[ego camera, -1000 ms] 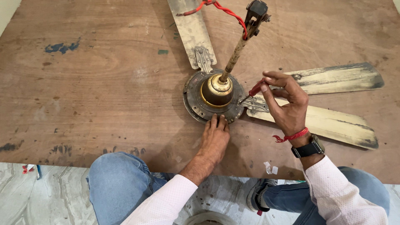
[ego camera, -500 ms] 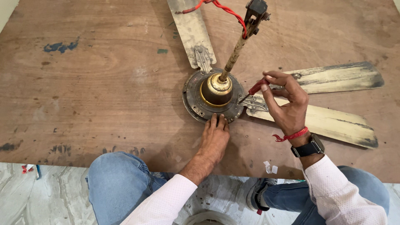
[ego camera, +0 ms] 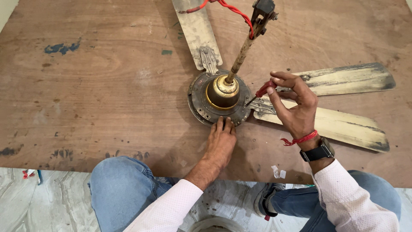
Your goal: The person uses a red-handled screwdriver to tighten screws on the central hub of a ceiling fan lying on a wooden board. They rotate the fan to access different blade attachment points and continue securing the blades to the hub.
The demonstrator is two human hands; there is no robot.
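Gripping a red-handled screwdriver (ego camera: 260, 91), the right hand (ego camera: 296, 107) works the fan hub (ego camera: 219, 98) — left hand (ego camera: 220, 141) flat, open against it.

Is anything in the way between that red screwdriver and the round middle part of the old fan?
Nothing visible is. The right hand holds the red-handled screwdriver with its tip already at the rim of the motor housing. The left hand presses the housing's near edge, clear of the tool.

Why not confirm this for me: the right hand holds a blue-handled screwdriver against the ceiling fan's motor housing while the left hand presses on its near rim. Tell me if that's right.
Not quite: the head view shows the screwdriver handle is red, not blue. The rest stands: the right hand holds it against the ceiling fan's motor housing while the left hand presses on its near rim.
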